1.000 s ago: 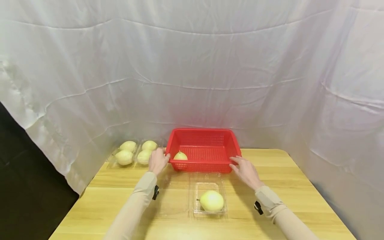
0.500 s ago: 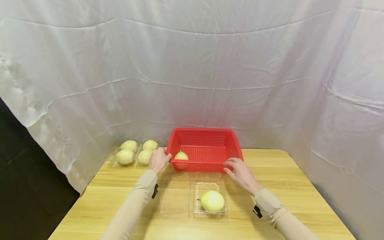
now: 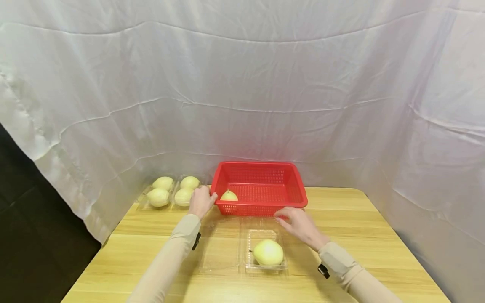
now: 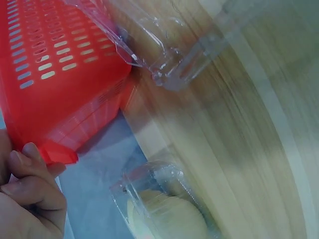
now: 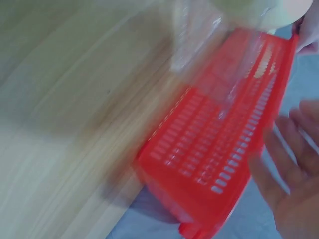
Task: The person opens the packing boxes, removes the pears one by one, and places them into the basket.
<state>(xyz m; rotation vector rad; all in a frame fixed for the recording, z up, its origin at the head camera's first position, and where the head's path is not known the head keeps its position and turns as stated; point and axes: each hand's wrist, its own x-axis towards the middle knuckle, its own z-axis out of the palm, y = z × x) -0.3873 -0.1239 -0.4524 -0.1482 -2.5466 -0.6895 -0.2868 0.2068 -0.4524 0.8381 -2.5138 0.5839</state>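
A red plastic basket point(image 3: 261, 209) stands at the back of the table with one pale yellow pear point(image 3: 229, 196) in its front left corner. My left hand point(image 3: 201, 203) grips the basket's rim at that corner; in the left wrist view its fingers point(image 4: 35, 184) curl over the rim. In front of the basket's right part is my right hand point(image 3: 301, 227), fingers spread and slightly bent, holding nothing. Below it lies a clear plastic clamshell box point(image 3: 254, 235), lid folded out to the left. A single pear point(image 3: 268, 253) lies in the front of its tray.
Two clear boxes stand side by side at the back left, each with two pears, such as this pear point(image 3: 158, 197) and this one point(image 3: 189, 182). A pale cloth point(image 3: 261, 101) hangs behind the wooden table point(image 3: 341, 235).
My right hand has left the basket's right front rim and moved left and toward me. The left hand stays at the basket, which has hardly shifted.
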